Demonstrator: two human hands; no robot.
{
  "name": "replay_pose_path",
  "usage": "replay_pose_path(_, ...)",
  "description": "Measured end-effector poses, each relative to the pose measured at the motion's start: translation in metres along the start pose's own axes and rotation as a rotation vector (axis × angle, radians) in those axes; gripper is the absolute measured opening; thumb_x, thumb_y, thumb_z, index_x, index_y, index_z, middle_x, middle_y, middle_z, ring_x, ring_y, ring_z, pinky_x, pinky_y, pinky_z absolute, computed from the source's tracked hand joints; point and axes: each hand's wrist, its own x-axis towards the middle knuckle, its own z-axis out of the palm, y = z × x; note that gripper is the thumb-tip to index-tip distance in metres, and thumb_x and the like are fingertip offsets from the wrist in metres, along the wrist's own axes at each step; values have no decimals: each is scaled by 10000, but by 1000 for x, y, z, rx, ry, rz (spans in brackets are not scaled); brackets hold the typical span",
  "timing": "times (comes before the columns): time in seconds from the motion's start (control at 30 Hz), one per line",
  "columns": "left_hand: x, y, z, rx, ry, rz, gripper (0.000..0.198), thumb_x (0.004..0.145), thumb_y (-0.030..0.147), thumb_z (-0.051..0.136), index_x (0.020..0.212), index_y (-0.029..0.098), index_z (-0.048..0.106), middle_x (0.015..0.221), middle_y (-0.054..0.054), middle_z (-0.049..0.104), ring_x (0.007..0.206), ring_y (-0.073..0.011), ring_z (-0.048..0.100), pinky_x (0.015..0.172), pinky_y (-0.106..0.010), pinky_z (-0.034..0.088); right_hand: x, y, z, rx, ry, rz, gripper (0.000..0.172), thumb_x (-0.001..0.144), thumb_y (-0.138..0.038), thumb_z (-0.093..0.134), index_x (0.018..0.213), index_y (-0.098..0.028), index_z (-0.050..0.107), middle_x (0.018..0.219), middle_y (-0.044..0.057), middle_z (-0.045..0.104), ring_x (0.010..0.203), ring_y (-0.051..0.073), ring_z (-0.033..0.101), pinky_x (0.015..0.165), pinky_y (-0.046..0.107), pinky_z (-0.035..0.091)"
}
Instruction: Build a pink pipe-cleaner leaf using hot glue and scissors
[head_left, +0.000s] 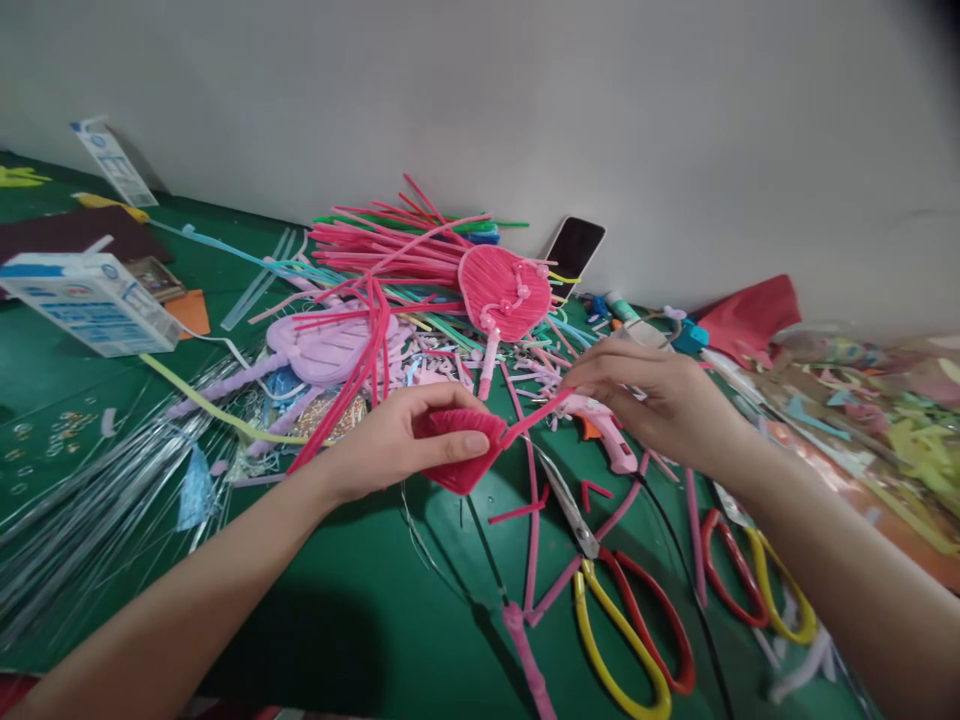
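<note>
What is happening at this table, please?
A person is working with two bare hands over a cluttered green table. The left hand pinches a small, ribbed, red fuzzy piece, and the right hand grips the far end of a thin red fuzzy strip running from it. Metal scissors with yellow and red handles lie nearer the person, a pink plastic glue gun lies near the right hand, and a flat, red, rounded piece rests farther back.

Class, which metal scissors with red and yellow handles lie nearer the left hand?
The central red-and-yellow-handled scissors, blades pointing toward the left hand; the other pair lies farther right.
</note>
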Motion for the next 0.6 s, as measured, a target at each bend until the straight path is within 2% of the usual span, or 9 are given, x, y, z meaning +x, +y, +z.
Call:
replay_pose_path(0.3, 0, 3, 4, -21, -2, -49, 264, 738, 369, 794, 799, 167, 635, 716, 34, 578, 622, -111, 564, 562, -206, 472, 2, 0, 2, -41, 8, 35, 231, 951, -210, 476, 912, -259, 699, 917, 64, 692, 829, 198, 654, 695, 328, 514)
replay_pose_path(0.6, -1, 1, 3, 10, 0, -10, 236, 762, 360, 786, 797, 170, 649, 727, 43, 566, 638, -96, 552, 588, -194, 470, 3, 2, 3, -64, -1, -7, 254, 944, -183, 470, 920, -257, 712, 930, 61, 696, 838, 194, 661, 719, 324, 526)
